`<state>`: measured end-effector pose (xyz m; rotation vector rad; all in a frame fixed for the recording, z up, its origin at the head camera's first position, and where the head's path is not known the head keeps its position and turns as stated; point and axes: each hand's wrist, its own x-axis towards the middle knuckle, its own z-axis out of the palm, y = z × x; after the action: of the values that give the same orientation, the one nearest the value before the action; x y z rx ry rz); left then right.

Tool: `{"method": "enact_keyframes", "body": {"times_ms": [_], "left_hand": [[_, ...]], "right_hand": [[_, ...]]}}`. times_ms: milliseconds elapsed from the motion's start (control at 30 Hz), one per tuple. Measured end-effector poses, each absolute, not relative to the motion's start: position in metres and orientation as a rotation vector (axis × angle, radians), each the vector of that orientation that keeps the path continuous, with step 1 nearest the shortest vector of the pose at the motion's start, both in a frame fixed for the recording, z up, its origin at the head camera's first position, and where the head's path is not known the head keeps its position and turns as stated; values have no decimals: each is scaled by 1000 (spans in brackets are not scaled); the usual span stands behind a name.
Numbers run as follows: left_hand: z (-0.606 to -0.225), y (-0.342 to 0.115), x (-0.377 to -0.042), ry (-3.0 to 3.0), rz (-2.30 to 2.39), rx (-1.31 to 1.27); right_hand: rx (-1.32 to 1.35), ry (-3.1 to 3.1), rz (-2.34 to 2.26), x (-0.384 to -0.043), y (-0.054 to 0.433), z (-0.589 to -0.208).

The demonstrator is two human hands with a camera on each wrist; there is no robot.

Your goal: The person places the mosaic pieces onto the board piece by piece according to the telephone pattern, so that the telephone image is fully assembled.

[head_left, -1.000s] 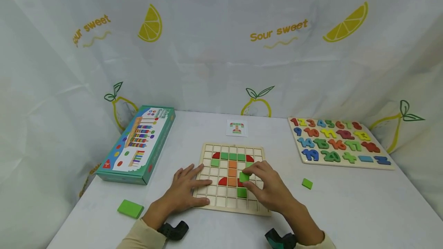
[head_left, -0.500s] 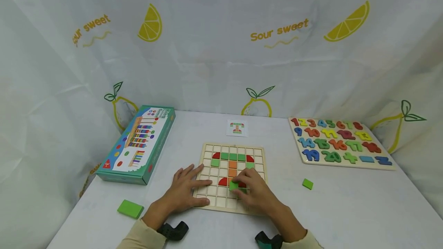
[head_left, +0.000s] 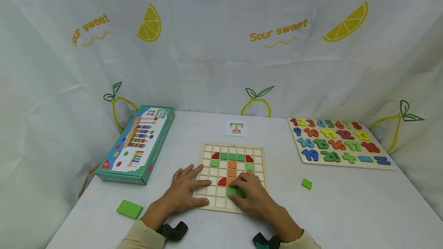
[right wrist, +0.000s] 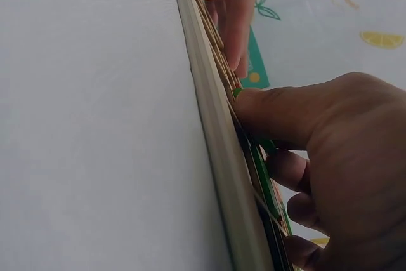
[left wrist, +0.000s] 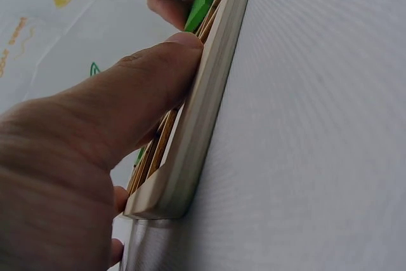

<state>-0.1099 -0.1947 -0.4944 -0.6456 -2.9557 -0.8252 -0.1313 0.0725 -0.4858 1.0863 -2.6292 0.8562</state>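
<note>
A wooden grid board (head_left: 220,203) carries a pattern of green, red and orange tiles. My left hand (head_left: 183,189) rests on its left side with fingers spread, and the thumb (left wrist: 181,46) lies along the near edge. My right hand (head_left: 254,197) pinches a green square tile (head_left: 230,191) between thumb and fingers, low over the board just below the orange column (head_left: 232,168). In the left wrist view that green tile (left wrist: 200,9) sits tilted at the grid. Beside it is another green tile (head_left: 241,193), partly covered by my right hand, which also hides the lower right cells.
A small pattern card (head_left: 237,128) lies behind the board. To the right are a number puzzle board (head_left: 340,145) and a loose green square tile (head_left: 307,183). A green rectangular block (head_left: 129,209) and a teal game box (head_left: 138,145) lie on the left.
My right hand has carried the green tile left and toward me, then lowered it to the grid below the orange column. My left hand has stayed in place.
</note>
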Motion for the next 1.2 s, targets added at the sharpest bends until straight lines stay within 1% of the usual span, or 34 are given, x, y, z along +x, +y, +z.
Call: {"method": "enact_keyframes", "body": {"times_ms": [267, 500, 833, 1033, 1200], "left_hand": [[-493, -195, -110, -2951, -836, -647], [-495, -195, -109, -2947, -854, -649], [-495, -195, -109, -2958, -857, -643], [-496, -194, -109, -2969, -853, -645], [-496, -194, -109, -2968, -838, -635]], "right_hand": [[1036, -2643, 869, -130, 75, -478], [936, -2592, 968, -129, 93, -451], [791, -2584, 868, -124, 138, -410], [715, -2543, 790, -118, 170, -403], [650, -2530, 759, -120, 193, -403]]}}
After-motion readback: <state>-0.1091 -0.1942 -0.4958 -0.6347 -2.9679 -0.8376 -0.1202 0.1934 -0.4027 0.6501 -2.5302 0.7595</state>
